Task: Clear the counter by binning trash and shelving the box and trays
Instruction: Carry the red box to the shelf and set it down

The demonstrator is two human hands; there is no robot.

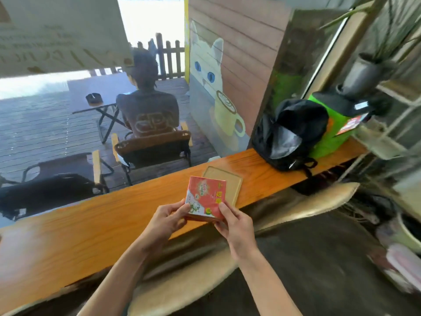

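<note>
A red printed box is lifted just above the near edge of the orange wooden counter. My left hand grips its lower left corner, thumb on top. My right hand grips its lower right corner. Behind the box a tan wooden tray lies flat on the counter, partly hidden by the box.
A black backpack and a green bag sit at the counter's right end, beside white shelving with a potted plant. Beyond the counter a person sits in a folding chair on the deck. A tan seat back curves below the counter.
</note>
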